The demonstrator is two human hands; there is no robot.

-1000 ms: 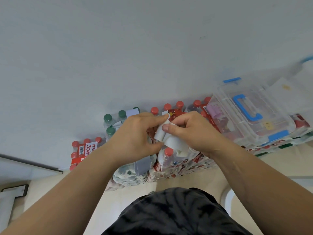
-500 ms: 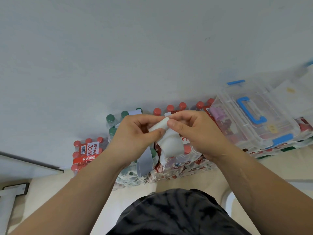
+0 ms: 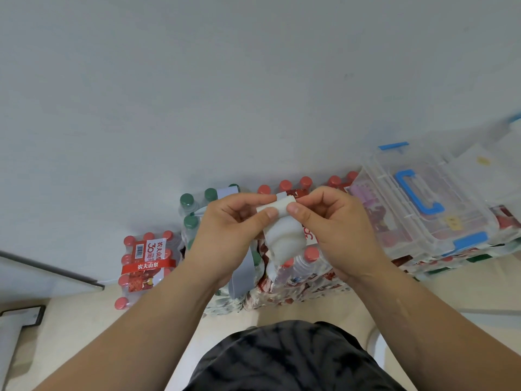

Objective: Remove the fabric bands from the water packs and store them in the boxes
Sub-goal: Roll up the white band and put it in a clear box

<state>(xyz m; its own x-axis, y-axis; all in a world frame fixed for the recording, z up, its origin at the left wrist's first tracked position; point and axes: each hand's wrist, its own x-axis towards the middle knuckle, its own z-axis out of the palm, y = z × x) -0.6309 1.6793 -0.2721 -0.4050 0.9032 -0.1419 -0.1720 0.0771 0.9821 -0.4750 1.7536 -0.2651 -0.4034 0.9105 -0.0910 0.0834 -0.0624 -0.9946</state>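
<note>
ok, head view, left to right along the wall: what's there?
red-capped water pack → green-capped water pack → left hand → white fabric band → right hand → clear storage box with blue handle

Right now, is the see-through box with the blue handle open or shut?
Shut, it seems. The box's lid lies flat on top, its blue handle folded down, and a blue clip sits on the near edge.

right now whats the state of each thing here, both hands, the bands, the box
left hand: pinching white band
right hand: pinching same band
white band: off its pack, held up, bunched
grey band: on the green-cap pack
clear box: lid shut, resting on packs
</note>
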